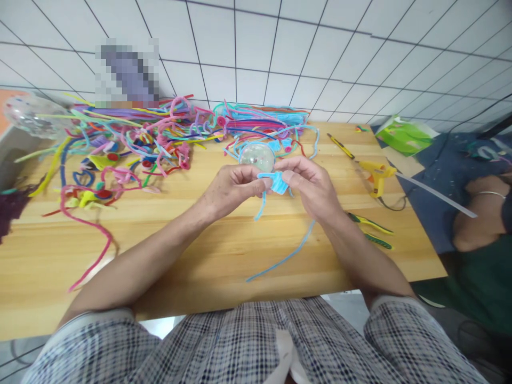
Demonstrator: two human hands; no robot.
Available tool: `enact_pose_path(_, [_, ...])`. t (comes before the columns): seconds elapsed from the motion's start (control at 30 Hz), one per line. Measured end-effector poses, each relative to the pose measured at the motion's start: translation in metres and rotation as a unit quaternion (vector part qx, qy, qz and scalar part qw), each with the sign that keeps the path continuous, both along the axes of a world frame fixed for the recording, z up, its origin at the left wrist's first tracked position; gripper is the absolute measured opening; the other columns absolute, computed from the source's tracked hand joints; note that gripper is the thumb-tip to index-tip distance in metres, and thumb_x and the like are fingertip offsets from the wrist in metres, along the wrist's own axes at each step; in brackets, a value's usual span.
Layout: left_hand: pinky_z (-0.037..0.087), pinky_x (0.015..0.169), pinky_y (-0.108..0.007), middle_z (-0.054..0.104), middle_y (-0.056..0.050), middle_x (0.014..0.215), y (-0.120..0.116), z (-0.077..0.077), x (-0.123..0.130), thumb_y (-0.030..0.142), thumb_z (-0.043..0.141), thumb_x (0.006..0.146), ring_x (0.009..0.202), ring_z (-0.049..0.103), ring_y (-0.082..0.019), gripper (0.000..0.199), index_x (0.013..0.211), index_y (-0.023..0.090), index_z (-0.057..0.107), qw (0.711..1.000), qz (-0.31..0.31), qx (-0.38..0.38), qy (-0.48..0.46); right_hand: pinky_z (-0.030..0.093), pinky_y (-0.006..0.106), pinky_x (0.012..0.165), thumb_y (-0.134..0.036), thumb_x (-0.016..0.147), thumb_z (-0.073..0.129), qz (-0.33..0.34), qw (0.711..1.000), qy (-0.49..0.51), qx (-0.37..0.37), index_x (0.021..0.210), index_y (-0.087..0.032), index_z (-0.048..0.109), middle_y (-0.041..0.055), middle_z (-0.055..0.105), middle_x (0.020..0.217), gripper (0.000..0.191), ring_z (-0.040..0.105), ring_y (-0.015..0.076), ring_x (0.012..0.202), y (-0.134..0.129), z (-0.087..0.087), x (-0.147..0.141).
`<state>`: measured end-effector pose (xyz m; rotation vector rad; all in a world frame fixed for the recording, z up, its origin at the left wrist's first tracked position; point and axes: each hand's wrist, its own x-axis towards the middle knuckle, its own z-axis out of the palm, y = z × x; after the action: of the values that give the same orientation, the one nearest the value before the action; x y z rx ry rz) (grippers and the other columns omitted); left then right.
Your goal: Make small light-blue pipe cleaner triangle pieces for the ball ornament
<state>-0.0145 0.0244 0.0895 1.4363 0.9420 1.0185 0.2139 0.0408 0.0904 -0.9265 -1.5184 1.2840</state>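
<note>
Wooden tabletop [200,261], blue piece [279,183] between hands [234,188] [314,186]

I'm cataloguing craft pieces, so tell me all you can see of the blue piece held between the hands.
The blue piece is light blue and looks fuzzy, like pipe cleaner. A compact patch, seemingly of packed rows, has a narrow strip running from its top edge toward the left hand. That hand pinches the strip; the right hand pinches the patch's side. It is held over the table. Whether the strand hanging below the left fingers joins it is unclear.
</note>
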Motion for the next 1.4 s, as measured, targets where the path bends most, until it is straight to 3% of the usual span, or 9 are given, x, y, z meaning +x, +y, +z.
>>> enact_pose_path(0.33, [0.060,0.071,-0.028,0.083,-0.006,0.081,0.001,-0.007,0.000,0.061,0.094,0.089,0.072,0.072,-0.015,0.045,0.083,0.018,0.083,1.000,-0.021,0.009,-0.002,0.067,0.036,0.084,-0.065,0.084,0.099,0.037,0.999,-0.008,-0.013,0.107,-0.025,0.086,0.0028,0.087,0.100,0.048,0.079,0.0190,0.084,-0.004,0.001,-0.003])
enact_pose_path(0.53, [0.057,0.067,-0.026,0.080,-0.001,0.078,0.001,-0.011,0.007,0.062,0.098,0.084,0.067,0.068,-0.013,0.046,0.086,0.019,0.079,1.000,-0.020,0.000,-0.021,0.061,0.032,0.075,-0.066,0.084,0.098,0.008,0.999,-0.032,0.016,0.096,-0.024,0.085,0.0016,0.084,0.089,0.045,0.073,0.0173,0.079,-0.003,0.000,-0.002])
enact_pose_path(0.7, [0.055,0.067,-0.026,0.082,-0.002,0.084,0.001,-0.018,0.011,0.058,0.101,0.081,0.070,0.069,-0.013,0.047,0.093,0.019,0.077,0.999,-0.015,0.012,-0.050,0.060,0.032,0.075,-0.068,0.084,0.098,-0.029,0.999,-0.030,0.014,0.098,-0.024,0.083,0.0022,0.082,0.091,0.049,0.071,0.0171,0.080,-0.001,-0.001,-0.002])
enact_pose_path(0.93, [0.045,0.055,-0.023,0.077,-0.001,0.075,-0.004,-0.013,0.012,0.060,0.097,0.085,0.062,0.060,-0.012,0.043,0.091,0.020,0.083,1.000,0.015,0.019,-0.017,0.057,0.031,0.073,-0.074,0.080,0.097,-0.015,0.999,-0.025,0.012,0.095,-0.023,0.080,0.0003,0.078,0.086,0.055,0.066,0.0160,0.077,0.000,-0.002,-0.002])
enact_pose_path(1.13, [0.046,0.060,-0.024,0.077,-0.002,0.074,-0.005,-0.015,0.012,0.049,0.092,0.087,0.063,0.058,-0.012,0.031,0.082,0.019,0.087,1.000,0.017,0.008,0.001,0.054,0.031,0.073,-0.071,0.085,0.096,-0.002,0.999,-0.044,0.028,0.096,-0.024,0.080,0.0006,0.078,0.089,0.051,0.065,0.0170,0.080,0.002,-0.004,-0.001])
enact_pose_path(1.4, [0.038,0.055,-0.024,0.064,0.001,0.063,-0.004,-0.017,0.012,0.045,0.091,0.085,0.058,0.048,-0.010,0.029,0.076,0.019,0.082,1.000,0.019,0.003,-0.004,0.046,0.031,0.068,-0.070,0.089,0.092,0.014,0.995,-0.092,0.025,0.095,-0.023,0.080,-0.0007,0.072,0.082,0.049,0.060,0.0161,0.074,0.005,-0.004,0.005])
